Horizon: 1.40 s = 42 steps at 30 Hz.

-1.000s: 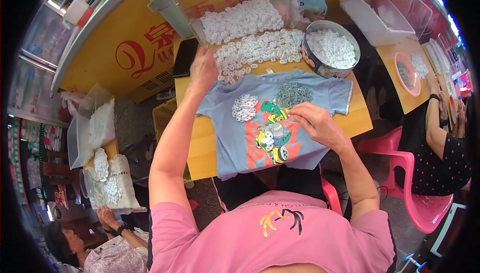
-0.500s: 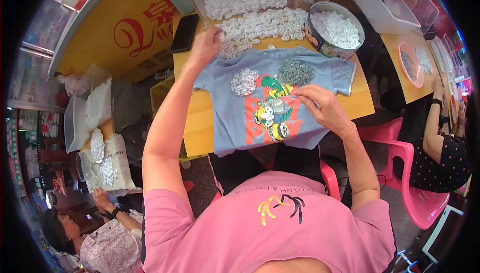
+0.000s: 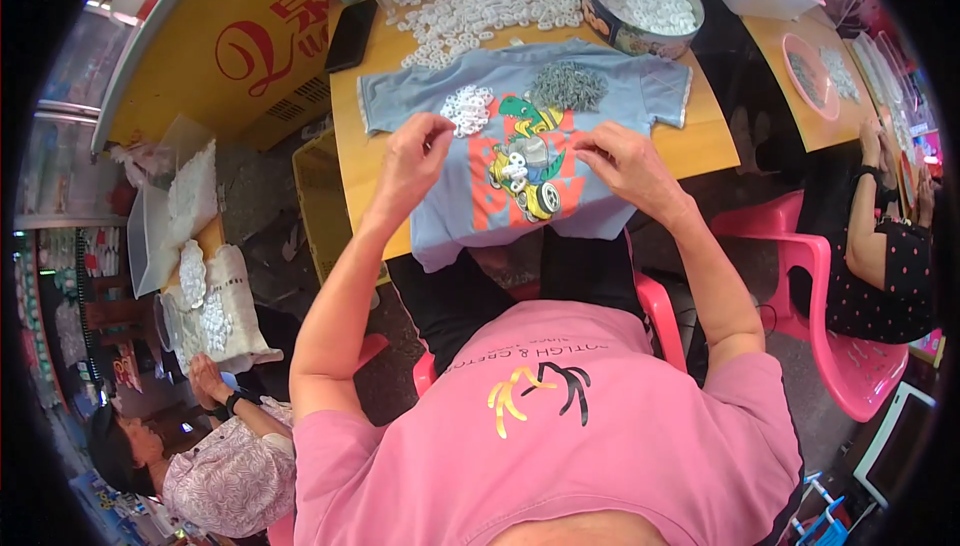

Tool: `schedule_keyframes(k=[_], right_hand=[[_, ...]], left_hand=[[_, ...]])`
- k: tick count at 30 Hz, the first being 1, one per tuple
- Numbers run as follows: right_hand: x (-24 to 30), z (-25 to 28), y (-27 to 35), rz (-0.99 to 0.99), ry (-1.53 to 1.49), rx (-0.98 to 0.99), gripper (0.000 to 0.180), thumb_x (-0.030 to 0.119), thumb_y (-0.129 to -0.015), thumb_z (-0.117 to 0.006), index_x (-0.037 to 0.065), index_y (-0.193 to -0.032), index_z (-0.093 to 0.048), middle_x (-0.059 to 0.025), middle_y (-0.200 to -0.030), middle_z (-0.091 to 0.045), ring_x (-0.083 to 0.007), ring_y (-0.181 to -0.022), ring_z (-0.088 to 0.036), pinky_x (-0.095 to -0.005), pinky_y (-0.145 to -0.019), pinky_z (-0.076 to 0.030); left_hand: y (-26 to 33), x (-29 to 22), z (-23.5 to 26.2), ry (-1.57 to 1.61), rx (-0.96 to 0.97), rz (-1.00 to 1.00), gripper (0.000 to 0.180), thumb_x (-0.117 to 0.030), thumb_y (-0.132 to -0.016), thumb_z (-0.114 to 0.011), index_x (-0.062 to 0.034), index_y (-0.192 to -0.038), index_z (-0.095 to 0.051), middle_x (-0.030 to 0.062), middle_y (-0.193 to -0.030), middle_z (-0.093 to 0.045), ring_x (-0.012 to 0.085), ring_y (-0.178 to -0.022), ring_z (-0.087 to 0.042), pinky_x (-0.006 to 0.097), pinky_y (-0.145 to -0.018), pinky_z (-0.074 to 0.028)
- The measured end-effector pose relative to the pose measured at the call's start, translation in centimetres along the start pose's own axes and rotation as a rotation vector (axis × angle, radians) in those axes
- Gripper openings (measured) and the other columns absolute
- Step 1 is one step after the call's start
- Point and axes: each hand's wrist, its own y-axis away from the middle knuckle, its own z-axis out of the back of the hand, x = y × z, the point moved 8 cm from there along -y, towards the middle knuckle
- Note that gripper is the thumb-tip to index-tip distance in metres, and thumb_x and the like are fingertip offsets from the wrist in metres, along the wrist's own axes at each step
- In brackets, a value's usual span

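A blue-grey T-shirt (image 3: pixel 425 86) with a dinosaur print lies spread over the table edge and my lap. On its chest sit a small heap of white oval plastic pieces with holes (image 3: pixel 468 109) and a heap of small grey metal pieces, perhaps screws (image 3: pixel 567 87). A few more white pieces (image 3: pixel 514 172) rest on the print. My left hand (image 3: pixel 412 158) is closed in a pinch just below the white heap. Over the shirt's right side my right hand (image 3: pixel 628 162) also pinches, fingertips toward the print. Whatever either holds is too small to make out.
Many loose white pieces (image 3: pixel 490 12) cover the back of the wooden table (image 3: pixel 715 146), beside a round tin (image 3: pixel 640 46) of them and a black phone (image 3: pixel 352 34). Other people work at left and right. A pink chair (image 3: pixel 850 376) stands at right.
My left hand has come back from the loose white pieces at the table's back to beside the small heap on the shirt. My right hand stays over the shirt. The view has shifted slightly.
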Motion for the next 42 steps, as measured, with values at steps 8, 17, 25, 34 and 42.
schedule_keyframes(k=[8, 17, 25, 34, 42], right_hand=[[2.3, -2.7, -0.8, 0.132, 0.047, 0.004, 0.009, 0.005, -0.085, -0.063, 0.001, -0.093, -0.063, -0.0136, -0.086, -0.063, -0.0316, -0.081, -0.063, -0.0388, -0.069, -0.050], [3.1, -5.2, -4.4, 0.119, 0.145, -0.021, 0.010, 0.011, -0.086, -0.064, 0.004, -0.092, -0.066, -0.0128, -0.088, -0.064, -0.0331, -0.080, -0.064, -0.0401, -0.069, -0.051], [2.4, -6.7, -9.0, 0.092, 0.298, -0.022, 0.015, 0.020, -0.087, -0.065, 0.006, -0.093, -0.068, -0.0107, -0.085, -0.063, -0.0331, -0.079, -0.064, -0.0419, -0.068, -0.050], [1.8, -8.7, -10.8, 0.087, 0.365, -0.014, 0.014, 0.020, -0.084, -0.067, 0.008, -0.090, -0.068, -0.0100, -0.087, -0.063, -0.0315, -0.082, -0.064, -0.0414, -0.071, -0.051], [2.0, -7.8, -11.4, 0.025, 0.256, -0.054, 0.015, 0.021, -0.085, -0.066, 0.007, -0.091, -0.068, -0.0096, -0.091, -0.065, -0.0308, -0.083, -0.065, -0.0408, -0.071, -0.051]], left_hand=[[3.9, -3.3, -0.9, -0.137, -0.078, -0.119, 0.008, 0.000, -0.086, -0.063, 0.0004, -0.094, -0.064, 0.0118, -0.089, -0.063, 0.0229, -0.073, -0.062, 0.031, -0.062, -0.048], [6.3, -3.6, -0.8, 0.049, -0.179, 0.000, 0.011, 0.002, -0.086, -0.062, 0.0014, -0.096, -0.065, 0.0109, -0.087, -0.062, 0.0200, -0.073, -0.060, 0.030, -0.066, -0.048], [7.1, -1.5, -1.3, 0.092, -0.199, 0.086, 0.011, 0.002, -0.087, -0.061, 0.0018, -0.098, -0.064, 0.0102, -0.089, -0.063, 0.0182, -0.076, -0.061, 0.029, -0.068, -0.048], [7.2, -0.6, -1.5, 0.187, -0.229, 0.129, 0.012, 0.003, -0.088, -0.059, 0.0024, -0.099, -0.064, 0.0097, -0.090, -0.063, 0.0164, -0.079, -0.061, 0.027, -0.072, -0.049], [7.3, -1.1, -1.3, 0.183, -0.257, 0.063, 0.012, 0.004, -0.087, -0.059, 0.0024, -0.098, -0.064, 0.0095, -0.088, -0.062, 0.0165, -0.078, -0.060, 0.027, -0.070, -0.048]])
